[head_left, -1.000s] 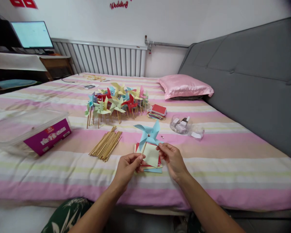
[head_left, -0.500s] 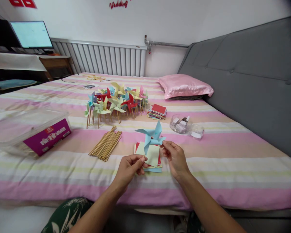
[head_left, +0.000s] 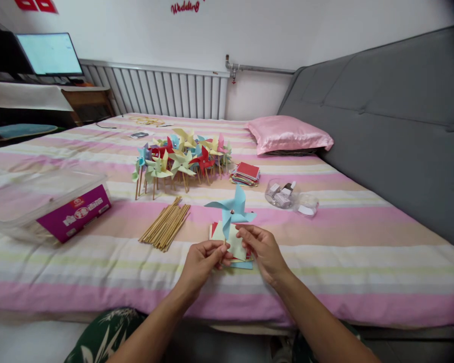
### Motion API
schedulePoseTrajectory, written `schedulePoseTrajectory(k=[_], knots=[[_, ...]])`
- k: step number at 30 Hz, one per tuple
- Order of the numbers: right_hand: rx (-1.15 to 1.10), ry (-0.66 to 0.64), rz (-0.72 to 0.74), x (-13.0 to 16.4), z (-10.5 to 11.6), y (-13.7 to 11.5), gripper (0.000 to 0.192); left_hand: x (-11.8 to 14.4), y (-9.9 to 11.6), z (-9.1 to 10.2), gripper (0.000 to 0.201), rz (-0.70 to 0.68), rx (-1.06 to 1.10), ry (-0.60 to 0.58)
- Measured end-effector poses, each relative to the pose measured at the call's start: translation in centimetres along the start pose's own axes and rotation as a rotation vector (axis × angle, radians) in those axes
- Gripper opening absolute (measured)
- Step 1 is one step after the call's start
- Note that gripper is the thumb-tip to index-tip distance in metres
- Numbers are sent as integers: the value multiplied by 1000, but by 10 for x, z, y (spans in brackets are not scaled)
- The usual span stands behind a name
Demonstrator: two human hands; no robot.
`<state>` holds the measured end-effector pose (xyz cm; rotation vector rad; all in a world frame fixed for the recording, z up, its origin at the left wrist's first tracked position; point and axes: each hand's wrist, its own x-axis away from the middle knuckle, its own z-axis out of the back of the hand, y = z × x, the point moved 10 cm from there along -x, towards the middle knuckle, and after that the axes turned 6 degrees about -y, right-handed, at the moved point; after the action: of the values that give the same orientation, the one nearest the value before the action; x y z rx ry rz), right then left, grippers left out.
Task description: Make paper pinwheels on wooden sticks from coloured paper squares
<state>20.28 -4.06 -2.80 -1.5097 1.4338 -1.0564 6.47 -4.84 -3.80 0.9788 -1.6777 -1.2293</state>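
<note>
The left hand [head_left: 201,259] pinches the stick of the blue pinwheel [head_left: 230,210] to keep it upright, while the right hand [head_left: 264,250], fingers half closed, touches a lower blade

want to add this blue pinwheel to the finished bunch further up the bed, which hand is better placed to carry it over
Left, probably. The left hand already pinches the stick of the blue pinwheel, and the finished bunch lies ahead and to the left. The right hand only touches a blade.
</note>
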Motion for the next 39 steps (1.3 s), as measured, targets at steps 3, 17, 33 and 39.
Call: schedulePoseTrajectory(k=[3,17,33,39], knots=[[-4,53,24,0,5,-1,23,0,-6,-4,30,28,2,-20],[3,177,94,2,16,-14,28,-1,-7,-9,30,27,-4,-64],[39,57,54,0,9,-11,26,0,-7,-6,32,26,-3,-28],[60,36,41,1,7,-8,24,-2,-8,-5,31,21,-10,-33]])
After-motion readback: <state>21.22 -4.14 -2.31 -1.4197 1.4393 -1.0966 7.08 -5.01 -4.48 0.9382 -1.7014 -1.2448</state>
